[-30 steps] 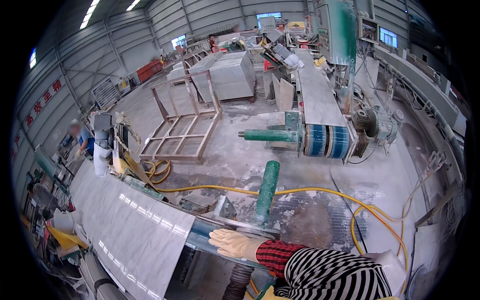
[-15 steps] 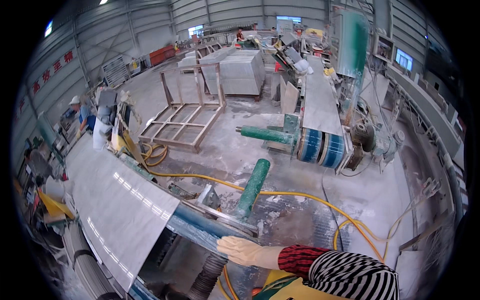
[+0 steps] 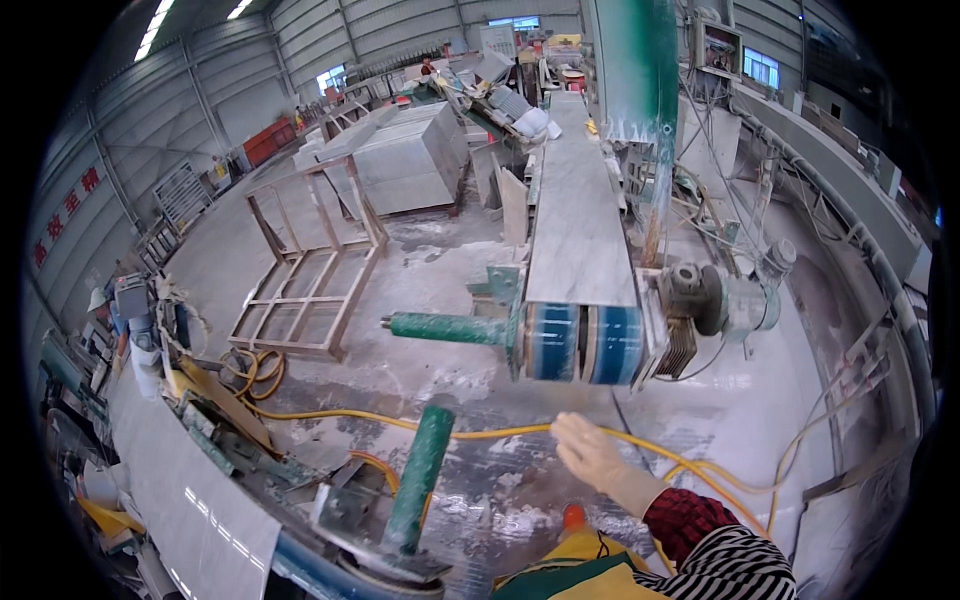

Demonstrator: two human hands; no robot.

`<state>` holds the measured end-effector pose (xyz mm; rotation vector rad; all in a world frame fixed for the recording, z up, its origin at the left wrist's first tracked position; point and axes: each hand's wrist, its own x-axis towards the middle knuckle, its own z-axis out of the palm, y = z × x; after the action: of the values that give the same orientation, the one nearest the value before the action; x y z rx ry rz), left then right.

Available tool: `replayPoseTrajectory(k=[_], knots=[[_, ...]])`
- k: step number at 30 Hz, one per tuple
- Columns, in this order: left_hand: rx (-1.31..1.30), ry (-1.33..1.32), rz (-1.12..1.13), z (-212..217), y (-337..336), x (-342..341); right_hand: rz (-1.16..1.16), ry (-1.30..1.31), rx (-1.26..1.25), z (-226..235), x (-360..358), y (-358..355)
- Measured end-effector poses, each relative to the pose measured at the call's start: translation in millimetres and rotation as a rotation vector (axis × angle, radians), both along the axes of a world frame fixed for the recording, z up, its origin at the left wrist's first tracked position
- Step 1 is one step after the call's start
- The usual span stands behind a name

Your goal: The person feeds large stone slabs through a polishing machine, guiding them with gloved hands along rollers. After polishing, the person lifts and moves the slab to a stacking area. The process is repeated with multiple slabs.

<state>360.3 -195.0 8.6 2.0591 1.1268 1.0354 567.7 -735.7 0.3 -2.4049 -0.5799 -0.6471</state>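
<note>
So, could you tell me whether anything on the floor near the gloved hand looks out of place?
A long yellow hose snakes loosely across the wet, dust-streaked concrete floor, passing under the light-gloved hand and coiling by the wooden frame; it looks like a trip hazard.

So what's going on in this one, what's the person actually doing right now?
A person stands in a stone workshop. Only one gloved hand shows, on a striped sleeve coming in from the lower right, so likely the right; it hangs open in the air and holds nothing. It is nearest the yellow hose on the wet floor, in front of a conveyor carrying a long grey slab. A green roller lies lower left, beside a pale slab. The other hand is out of view.
</note>
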Motion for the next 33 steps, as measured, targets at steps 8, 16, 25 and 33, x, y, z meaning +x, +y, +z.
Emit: replayPoseTrajectory(k=[8, 16, 25, 33], knots=[[-0.352, -0.223, -0.408, 54, -56, 222, -0.238, -0.074, -0.033, 102, 203, -153], [-0.477, -0.175, -0.946, 64, -211, 517, -0.442, -0.429, -0.233, 190, 361, -238], [-0.510, 0.083, -1.210, 70, -340, 734, -0.750, -0.933, -0.552, 420, 482, -325], [-0.408, 0.318, -1.453, 111, -423, 886, -0.827, -1.117, -0.598, 420, 539, -366]])
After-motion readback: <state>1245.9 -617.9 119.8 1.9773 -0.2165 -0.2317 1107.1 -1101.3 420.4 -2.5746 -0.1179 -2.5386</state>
